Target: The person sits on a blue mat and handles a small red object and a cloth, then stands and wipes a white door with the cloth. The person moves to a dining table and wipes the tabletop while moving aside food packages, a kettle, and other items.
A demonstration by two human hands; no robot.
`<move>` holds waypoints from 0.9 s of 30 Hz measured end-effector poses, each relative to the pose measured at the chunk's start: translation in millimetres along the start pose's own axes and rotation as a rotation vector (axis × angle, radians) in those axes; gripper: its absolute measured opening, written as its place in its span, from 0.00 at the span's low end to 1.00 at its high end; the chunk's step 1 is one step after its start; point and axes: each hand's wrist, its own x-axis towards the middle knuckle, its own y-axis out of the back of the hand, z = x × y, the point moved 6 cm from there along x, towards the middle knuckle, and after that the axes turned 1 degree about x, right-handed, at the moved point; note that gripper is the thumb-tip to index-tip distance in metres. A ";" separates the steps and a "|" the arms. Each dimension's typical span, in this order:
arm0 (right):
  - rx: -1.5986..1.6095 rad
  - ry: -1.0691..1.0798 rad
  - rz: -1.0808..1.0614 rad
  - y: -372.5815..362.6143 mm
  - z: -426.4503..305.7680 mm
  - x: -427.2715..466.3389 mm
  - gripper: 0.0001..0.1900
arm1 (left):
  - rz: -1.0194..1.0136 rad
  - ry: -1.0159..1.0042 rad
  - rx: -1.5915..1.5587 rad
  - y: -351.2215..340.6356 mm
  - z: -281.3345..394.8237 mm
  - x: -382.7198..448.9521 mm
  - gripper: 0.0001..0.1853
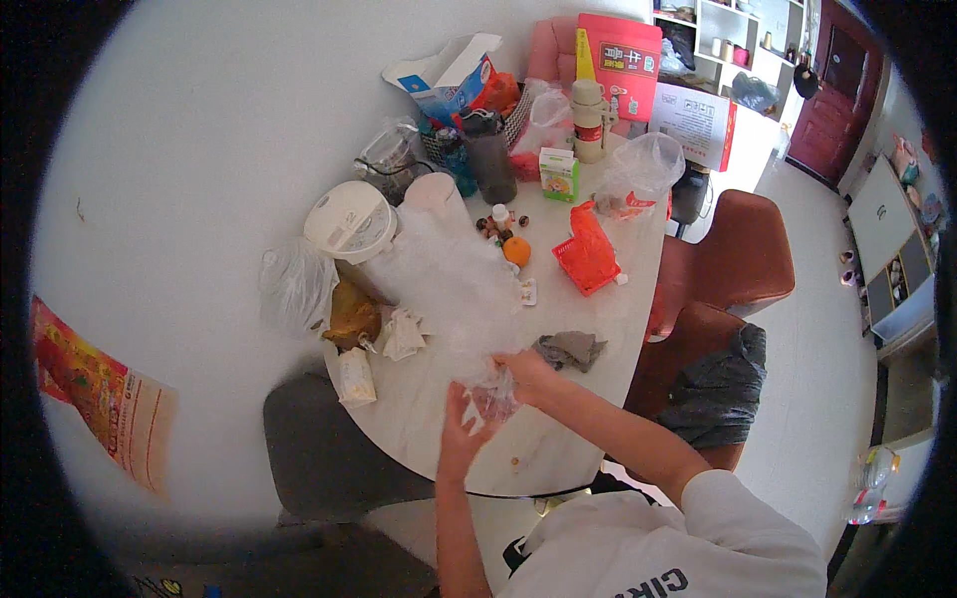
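A large sheet of thin clear plastic film (456,276) lies across the middle of the table and reaches toward me. My right hand (527,374) pinches its near end between thumb and fingers. Just to the left and closer to me, my left hand (469,426) has its fingers spread around a bunched part of the same plastic. A grey cloth (572,350) rests crumpled beyond my right hand. To the left are crumpled white tissues (404,334) and a pale packet (356,377).
An orange (516,251), a red basket (587,261), a green-white carton (559,176) and a beige thermos (589,123) stand on the marble-patterned table (419,433). A white round-lidded container (350,222) sits at left. Brown chairs (748,247) line the right edge; a dark chair (321,448) is at left.
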 end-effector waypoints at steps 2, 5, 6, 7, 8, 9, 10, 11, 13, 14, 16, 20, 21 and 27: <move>0.217 -0.144 -0.006 -27.8 -7.2 -28.3 0.11 | -0.028 -0.001 0.053 -12.4 -7.0 0.6 0.37; 0.298 -0.146 0.034 -22.9 -14.9 -47.4 0.14 | -0.100 0.108 0.096 -39.6 -3.7 5.2 0.25; 0.248 -0.122 0.036 -22.0 -15.8 -48.0 0.15 | -0.140 0.175 0.092 -44.0 -9.1 5.5 0.20; 0.137 0.027 0.085 -14.5 -25.8 -49.9 0.15 | -0.181 0.242 0.088 -49.0 -14.3 5.0 0.16; 0.026 0.176 0.133 -5.1 -37.2 -55.5 0.15 | -0.164 0.284 0.019 -55.5 -18.4 4.2 0.14; -0.084 0.326 0.183 5.1 -49.3 -62.2 0.15 | -0.150 0.327 -0.049 -66.2 -23.0 3.2 0.12; -0.298 0.300 0.245 19.1 -52.1 -61.7 0.17 | -0.137 0.368 -0.117 -76.0 -26.9 2.0 0.11; -0.512 0.271 0.306 36.2 -56.5 -57.5 0.19 | -0.135 0.297 -0.068 -81.9 -35.5 4.3 0.10; -0.739 0.147 0.313 51.9 -63.8 -55.7 0.20 | -0.123 0.158 0.027 -84.7 -52.0 8.2 0.10; -0.751 0.054 0.266 58.2 -66.5 -57.4 0.20 | -0.068 0.036 0.269 -80.8 -50.3 8.8 0.10; -0.769 -0.131 0.186 68.8 -77.0 -67.5 0.19 | 0.035 -0.213 0.744 -85.2 -29.5 7.5 0.11; -0.328 -0.290 0.220 96.9 -64.8 -60.7 0.17 | 0.245 -0.313 0.943 -108.5 -29.7 15.6 0.16; -0.099 -0.271 0.271 109.3 -57.3 -53.2 0.17 | 0.280 -0.339 0.905 -118.7 -23.4 16.4 0.17; 0.283 -0.415 0.281 114.5 -35.9 -42.3 0.12 | 0.017 0.138 -0.359 -139.4 -53.1 14.8 0.21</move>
